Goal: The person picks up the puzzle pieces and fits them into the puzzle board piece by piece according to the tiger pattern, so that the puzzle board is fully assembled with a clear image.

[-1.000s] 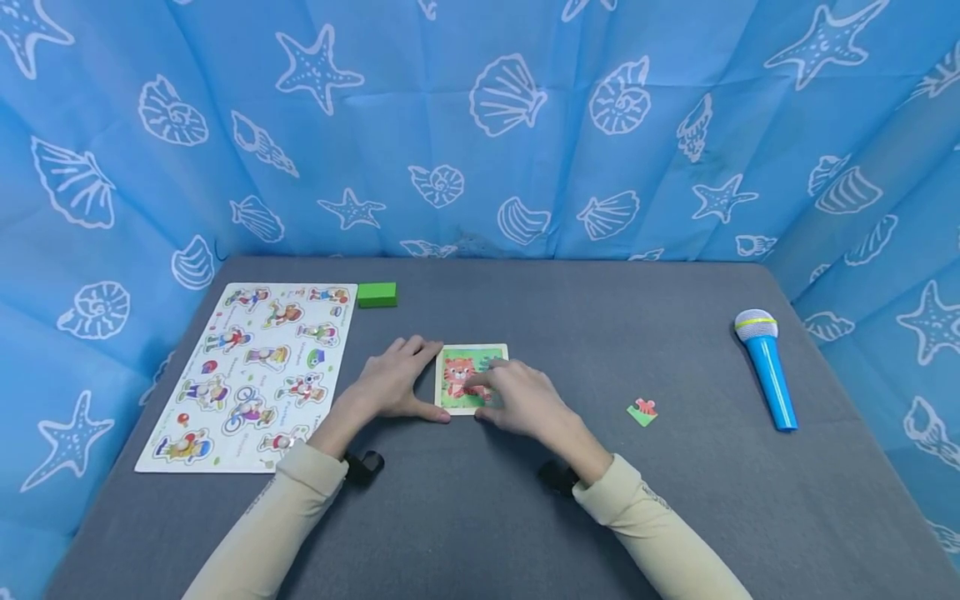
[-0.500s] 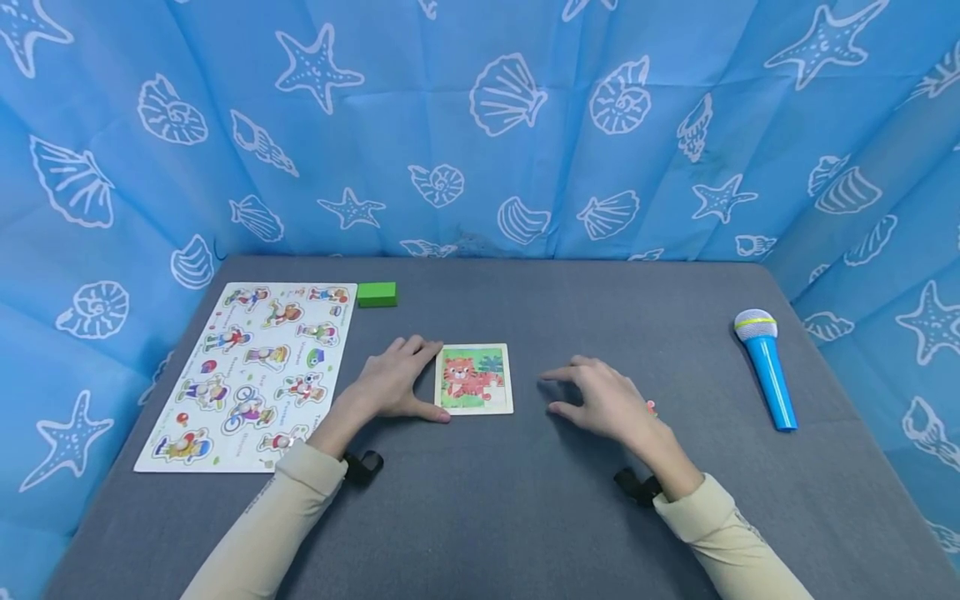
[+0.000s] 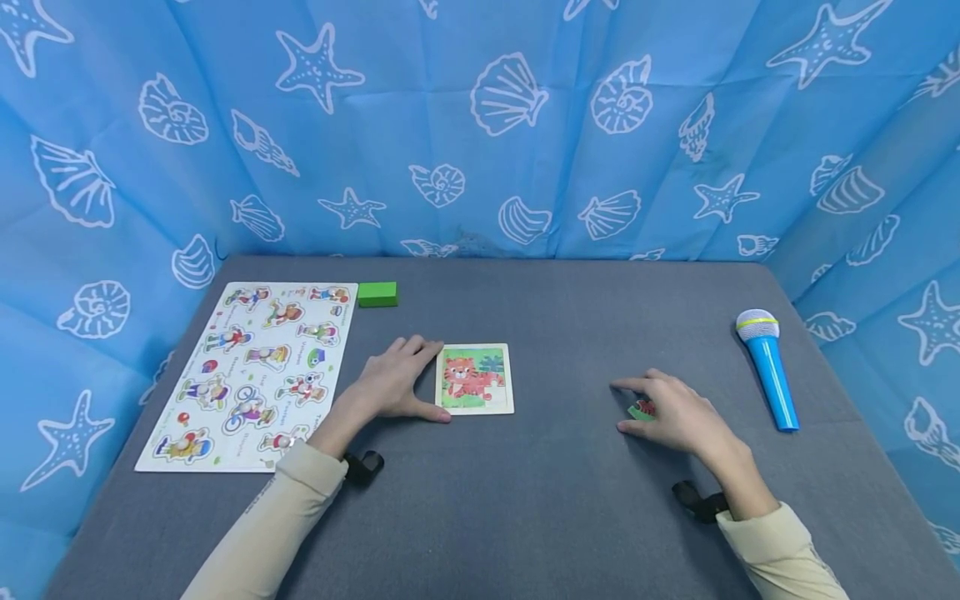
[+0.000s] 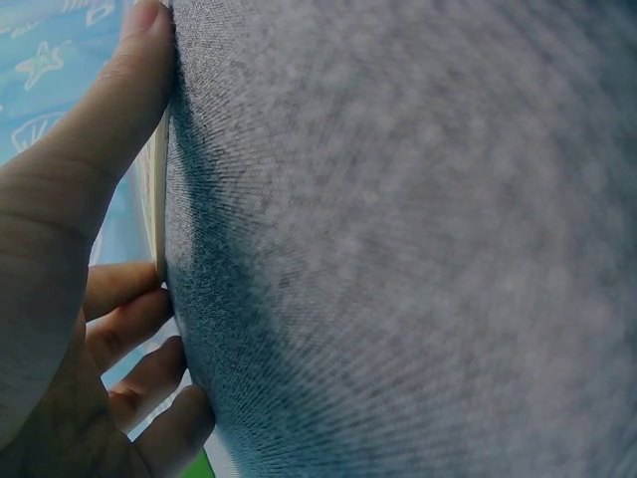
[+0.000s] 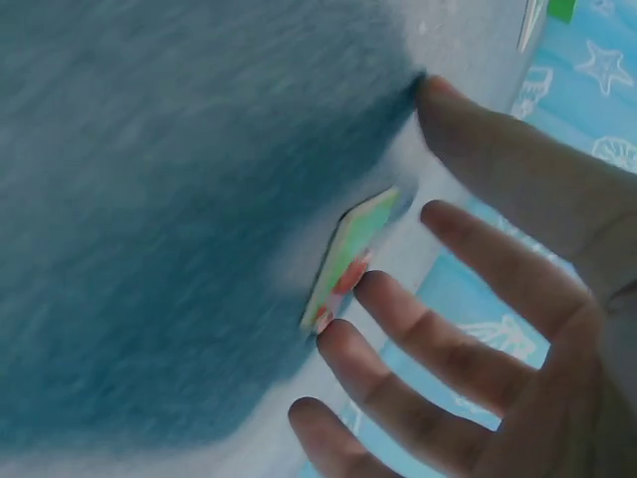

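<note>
A small square tiger jigsaw puzzle (image 3: 471, 380) lies in a pale frame at the table's middle, with a bare gap at its lower right. My left hand (image 3: 393, 379) holds it at its left side, the thumb at the near corner and the index finger at the far one. Over a loose green-and-red jigsaw piece (image 5: 350, 261) hovers my right hand (image 3: 675, 415), thumb and fingers spread around it. In the right wrist view the piece lies on the cloth; some fingertips appear at its edge, but contact is unclear. The head view shows the piece partly hidden by the hand.
A white picture board (image 3: 251, 375) with several figures lies to the left. Beside its far right corner stands a green block (image 3: 377, 294). A blue toy microphone (image 3: 767, 371) lies at the right. A blue shell-patterned curtain (image 3: 480, 125) rises behind the grey table (image 3: 525, 517).
My right hand has left the tiger puzzle and moved right to the loose piece. The left hand has stayed at the puzzle's left side.
</note>
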Action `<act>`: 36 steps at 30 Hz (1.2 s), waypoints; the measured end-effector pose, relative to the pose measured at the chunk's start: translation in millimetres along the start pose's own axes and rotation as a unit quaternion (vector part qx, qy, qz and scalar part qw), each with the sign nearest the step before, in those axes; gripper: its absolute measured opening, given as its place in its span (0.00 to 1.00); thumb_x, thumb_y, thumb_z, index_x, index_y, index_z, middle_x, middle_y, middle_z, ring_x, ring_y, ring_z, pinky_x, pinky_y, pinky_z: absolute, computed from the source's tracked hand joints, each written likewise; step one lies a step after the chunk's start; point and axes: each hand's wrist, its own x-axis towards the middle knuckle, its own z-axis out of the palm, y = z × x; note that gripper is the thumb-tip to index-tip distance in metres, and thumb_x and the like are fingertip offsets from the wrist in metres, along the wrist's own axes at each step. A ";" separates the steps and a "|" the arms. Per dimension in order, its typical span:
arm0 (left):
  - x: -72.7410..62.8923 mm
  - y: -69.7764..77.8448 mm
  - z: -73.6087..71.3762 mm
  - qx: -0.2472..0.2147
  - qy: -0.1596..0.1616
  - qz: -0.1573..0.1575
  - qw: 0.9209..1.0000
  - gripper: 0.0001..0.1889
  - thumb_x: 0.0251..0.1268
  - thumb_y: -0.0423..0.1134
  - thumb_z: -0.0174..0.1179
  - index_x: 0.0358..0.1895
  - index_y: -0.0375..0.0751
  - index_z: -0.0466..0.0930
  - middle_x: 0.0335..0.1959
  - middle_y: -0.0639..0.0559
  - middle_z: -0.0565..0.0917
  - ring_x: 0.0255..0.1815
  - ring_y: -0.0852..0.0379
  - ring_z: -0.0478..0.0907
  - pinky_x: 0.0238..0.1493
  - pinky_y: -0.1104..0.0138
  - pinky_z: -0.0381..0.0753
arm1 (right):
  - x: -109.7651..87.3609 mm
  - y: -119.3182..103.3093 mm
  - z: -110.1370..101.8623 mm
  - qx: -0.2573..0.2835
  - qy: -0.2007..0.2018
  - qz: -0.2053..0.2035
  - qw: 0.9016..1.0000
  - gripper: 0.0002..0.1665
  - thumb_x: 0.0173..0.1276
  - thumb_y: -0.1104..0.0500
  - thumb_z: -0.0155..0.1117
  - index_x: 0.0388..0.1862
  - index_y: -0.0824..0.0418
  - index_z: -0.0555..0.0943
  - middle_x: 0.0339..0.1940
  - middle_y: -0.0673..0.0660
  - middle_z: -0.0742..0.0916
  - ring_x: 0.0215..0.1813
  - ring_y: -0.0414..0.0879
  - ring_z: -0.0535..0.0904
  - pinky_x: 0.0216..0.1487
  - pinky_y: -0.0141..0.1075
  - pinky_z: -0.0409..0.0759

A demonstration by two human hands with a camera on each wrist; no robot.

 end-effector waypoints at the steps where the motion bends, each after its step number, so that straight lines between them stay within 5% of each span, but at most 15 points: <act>1: 0.0 0.0 -0.1 0.001 0.000 0.000 1.000 0.61 0.46 0.76 0.69 0.81 0.47 0.58 0.71 0.44 0.71 0.65 0.45 0.70 0.53 0.42 0.80 | -1.3 2.9 -0.2 -0.003 -0.003 0.007 1.000 0.35 0.60 0.52 0.79 0.64 0.62 0.82 0.49 0.65 0.85 0.41 0.51 0.79 0.32 0.47 0.76; 7: -0.1 -0.2 0.5 0.003 -0.004 0.000 1.000 0.61 0.46 0.77 0.69 0.82 0.47 0.57 0.71 0.43 0.71 0.65 0.45 0.70 0.52 0.42 0.80 | -4.4 10.7 -0.5 0.002 -0.013 0.057 0.998 0.35 0.61 0.54 0.78 0.65 0.67 0.80 0.52 0.70 0.84 0.50 0.62 0.82 0.40 0.58 0.80; 15: -0.1 -0.6 1.7 -0.001 -0.005 0.002 1.000 0.61 0.47 0.77 0.69 0.82 0.47 0.57 0.71 0.43 0.71 0.66 0.45 0.70 0.53 0.41 0.80 | -6.0 14.1 -2.0 0.036 -0.008 0.112 0.993 0.28 0.64 0.58 0.75 0.60 0.69 0.82 0.38 0.60 0.84 0.34 0.48 0.73 0.30 0.39 0.68; 19: 0.0 -0.4 1.2 0.000 -0.004 0.003 1.000 0.61 0.47 0.77 0.69 0.82 0.47 0.57 0.71 0.43 0.71 0.66 0.44 0.70 0.54 0.41 0.79 | -7.2 15.1 -1.7 0.039 -0.003 0.103 0.994 0.23 0.65 0.58 0.74 0.55 0.68 0.85 0.35 0.58 0.83 0.32 0.47 0.72 0.29 0.39 0.67; 26: -0.6 -0.1 0.3 -0.002 -0.001 0.002 1.000 0.61 0.47 0.76 0.69 0.81 0.47 0.58 0.71 0.43 0.71 0.67 0.44 0.70 0.54 0.40 0.79 | -7.3 15.4 0.5 0.015 0.006 0.051 0.999 0.22 0.64 0.61 0.75 0.56 0.65 0.84 0.48 0.66 0.85 0.48 0.58 0.82 0.41 0.57 0.79; 31: -1.2 0.2 0.6 -0.003 -0.002 0.001 1.000 0.61 0.47 0.76 0.69 0.81 0.47 0.58 0.71 0.44 0.71 0.66 0.44 0.71 0.54 0.41 0.79 | -4.2 15.0 0.9 0.015 -0.011 0.054 0.998 0.21 0.64 0.62 0.74 0.56 0.65 0.84 0.45 0.63 0.86 0.43 0.52 0.81 0.37 0.54 0.78; 36: -1.4 0.3 0.0 -0.005 -0.002 0.001 1.000 0.61 0.46 0.76 0.69 0.81 0.47 0.58 0.71 0.43 0.71 0.66 0.45 0.71 0.54 0.41 0.79 | -4.5 13.2 0.6 0.002 -0.012 0.063 0.998 0.20 0.65 0.61 0.74 0.56 0.62 0.83 0.48 0.65 0.86 0.46 0.56 0.82 0.40 0.60 0.78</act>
